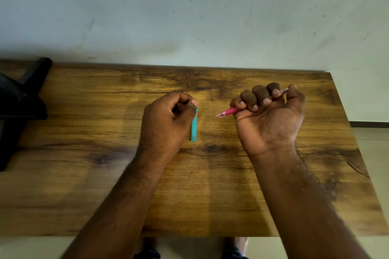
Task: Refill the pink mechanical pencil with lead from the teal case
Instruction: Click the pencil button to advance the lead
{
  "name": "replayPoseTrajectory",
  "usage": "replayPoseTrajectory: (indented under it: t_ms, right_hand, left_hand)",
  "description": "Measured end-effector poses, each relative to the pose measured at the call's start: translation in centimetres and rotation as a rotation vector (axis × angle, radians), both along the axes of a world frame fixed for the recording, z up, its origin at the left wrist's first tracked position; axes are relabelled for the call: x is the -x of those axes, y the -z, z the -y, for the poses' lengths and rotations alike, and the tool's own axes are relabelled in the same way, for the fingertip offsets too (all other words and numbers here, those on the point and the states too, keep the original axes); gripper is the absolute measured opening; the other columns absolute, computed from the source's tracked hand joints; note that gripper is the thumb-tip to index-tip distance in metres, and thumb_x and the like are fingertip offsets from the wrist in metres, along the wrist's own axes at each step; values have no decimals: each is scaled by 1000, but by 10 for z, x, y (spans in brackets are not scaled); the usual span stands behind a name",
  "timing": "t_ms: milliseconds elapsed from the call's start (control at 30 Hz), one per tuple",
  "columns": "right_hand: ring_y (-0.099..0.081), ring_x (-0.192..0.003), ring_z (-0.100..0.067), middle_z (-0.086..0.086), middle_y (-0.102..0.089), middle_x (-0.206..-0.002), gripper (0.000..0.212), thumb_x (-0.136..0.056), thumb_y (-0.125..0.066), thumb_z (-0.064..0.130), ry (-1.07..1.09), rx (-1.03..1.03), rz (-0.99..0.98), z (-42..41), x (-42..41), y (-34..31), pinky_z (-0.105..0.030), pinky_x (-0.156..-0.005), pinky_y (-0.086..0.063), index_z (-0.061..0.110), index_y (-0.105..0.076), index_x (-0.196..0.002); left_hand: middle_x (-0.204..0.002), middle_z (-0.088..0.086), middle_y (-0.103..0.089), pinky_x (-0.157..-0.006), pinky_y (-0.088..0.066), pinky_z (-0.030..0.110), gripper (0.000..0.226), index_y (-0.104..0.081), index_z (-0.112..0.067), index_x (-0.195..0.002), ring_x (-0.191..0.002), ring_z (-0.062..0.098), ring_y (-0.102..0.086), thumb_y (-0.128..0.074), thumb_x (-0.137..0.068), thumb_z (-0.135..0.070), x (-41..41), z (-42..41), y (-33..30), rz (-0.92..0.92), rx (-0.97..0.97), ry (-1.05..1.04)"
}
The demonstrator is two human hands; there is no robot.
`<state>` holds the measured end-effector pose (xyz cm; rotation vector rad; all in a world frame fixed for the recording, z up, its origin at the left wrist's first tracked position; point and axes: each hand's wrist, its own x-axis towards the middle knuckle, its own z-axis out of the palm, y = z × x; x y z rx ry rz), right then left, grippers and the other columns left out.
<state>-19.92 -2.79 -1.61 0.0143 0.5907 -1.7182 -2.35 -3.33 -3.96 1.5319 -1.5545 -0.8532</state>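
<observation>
In the right hand [268, 115] fist, the pink pencil [229, 111] tip juts left.

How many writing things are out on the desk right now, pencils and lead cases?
2. The pink mechanical pencil is gripped in the right hand, tip pointing left. The teal case is pinched by the left hand. Loose lead would be too thin to see.

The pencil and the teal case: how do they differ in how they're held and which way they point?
The pencil is pink and round, wrapped in the right hand's whole fist; the case is teal and flat, pinched only at its far end by the left hand. The pencil lies slantwise, tip toward the left hand; the case runs straight toward the person. Most of the pencil is hidden; most of the case shows. Both are slim and sit over the wooden table.
</observation>
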Motion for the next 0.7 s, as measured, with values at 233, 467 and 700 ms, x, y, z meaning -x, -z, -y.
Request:
replayPoseTrajectory:
  t_ms: [233,467,700]
  right_hand:
    - [-27,-54,-14,4,-35,-55,46,-102,-36,48,13,1,10,-1,0,0,-31,-59,-31,19,-45,-68]
    - [-28,-54,-15,3,-35,-55,45,-101,-36,46,14,0,13,-1,0,0,-30,-59,-32,19,-45,-67]
    - [-27,-54,-14,3,-35,-55,45,-102,-35,45,11,4,19,-1,0,-1,-31,-59,-31,19,-44,-66]
  left_hand:
    - [-86,-9,-76,-71,-55,10,10,-76,-17,-98,-84,1,-73,-70,-98,-26,-1,0,1,-7,7,-4]
    - [-86,-11,-76,-72,-54,7,9,-76,-18,-97,-85,0,-73,-70,-97,-26,-1,1,1,-16,10,-4]
    - [-86,-11,-75,-71,-53,5,8,-75,-20,-97,-85,0,-72,-70,-97,-26,-1,1,1,-12,18,4]
